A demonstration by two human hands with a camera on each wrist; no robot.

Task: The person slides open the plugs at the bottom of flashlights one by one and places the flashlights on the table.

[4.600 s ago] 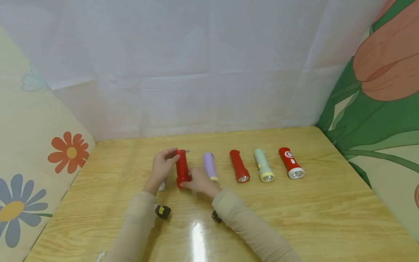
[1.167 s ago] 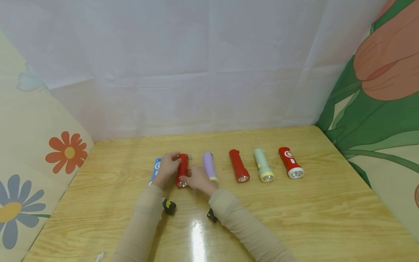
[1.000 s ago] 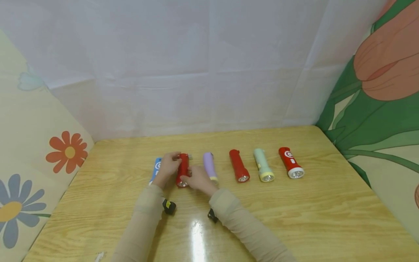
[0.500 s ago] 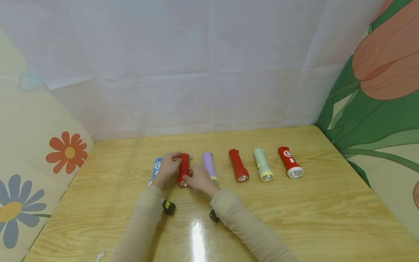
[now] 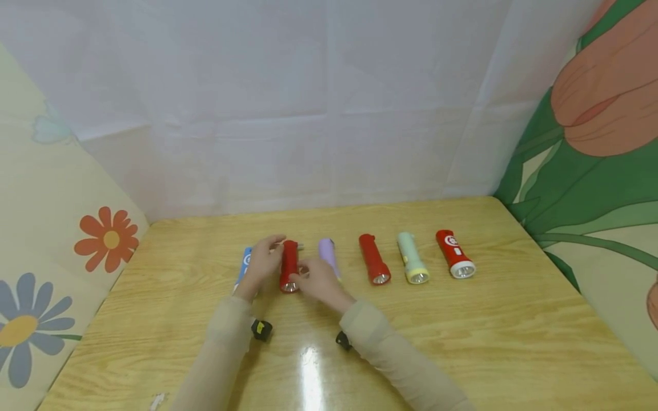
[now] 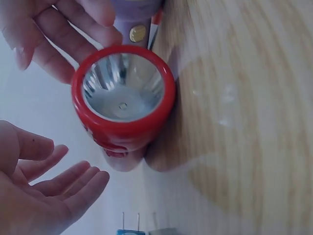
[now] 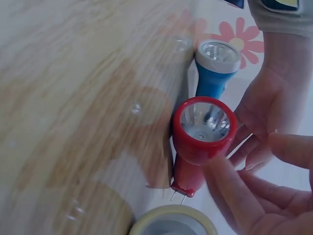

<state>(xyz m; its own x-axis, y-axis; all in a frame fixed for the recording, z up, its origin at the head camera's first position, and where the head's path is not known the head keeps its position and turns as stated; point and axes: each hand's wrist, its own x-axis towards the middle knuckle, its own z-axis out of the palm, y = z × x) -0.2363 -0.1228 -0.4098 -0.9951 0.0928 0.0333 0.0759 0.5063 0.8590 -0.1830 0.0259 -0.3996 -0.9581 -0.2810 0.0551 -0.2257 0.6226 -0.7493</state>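
1. A red flashlight (image 5: 289, 264) lay on the wooden worktop (image 5: 488, 337), slightly left of its middle and toward the far edge, its lens facing the near side.
2. The left hand (image 5: 261, 265) was just beside it, on the side of the worktop's left edge, fingers loosely bent and spread, with hold of nothing.
3. The right hand (image 5: 321, 279) was on the opposite side, a little blurred, its fingers loose and gripping nothing. Whether a fingertip brushed the flashlight could not be told.
4. The likeliest upset seemed a nudge: a fingertip dragged across the rounded body could have rolled it or swung it askew.
5. Metal prongs (image 5: 300, 247) stuck out near its tail toward the right edge. A finger catching them might have turned the flashlight toward the purple flashlight (image 5: 328, 254) nearby.
6. A blue flashlight (image 5: 243, 269) lay partly hidden by the left hand; a low wrist could have pushed it toward the left edge.
7. Farther toward the right edge lay a second red flashlight (image 5: 374, 258), a mint flashlight (image 5: 412, 256) and a red-and-white flashlight (image 5: 455, 254), seemingly at less risk.
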